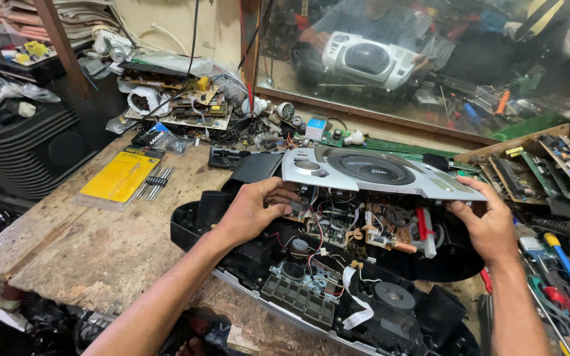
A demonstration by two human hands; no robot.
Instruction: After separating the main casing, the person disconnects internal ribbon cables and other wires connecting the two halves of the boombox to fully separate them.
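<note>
Head view. Nearest the camera, the two bare forearms enter from the lower edge and converge on an opened portable stereo [338,277] lying on the wooden bench [100,244].

The left hand [255,211] is extended forward, palm down, wrist slightly bent. Its fingers [284,191] are curled together over the left edge of the silver front panel [377,173] and the exposed chassis beneath it, gripping there. The right hand [489,224] is raised at the right end of the same panel. Its fingers are closed on the panel's lower right corner, with the thumb on the near side.

The silver front panel is lifted clear of the black rear housing [443,264] and held tilted, its far edge higher. It carries a large round dark speaker opening at its centre and a smaller round fitting at the left.

Below the panel the interior is exposed: circuit boards, red and white wiring, a white ribbon cable [354,310] and a block of dark keys [298,296] at the near edge.

On the bench to the left lies a yellow blister pack [121,175], just beside a row of small screwdriver bits [156,181]. Loose circuit boards [192,105] are piled at the back. A mirror [430,59] behind the bench reflects the stereo.
</note>
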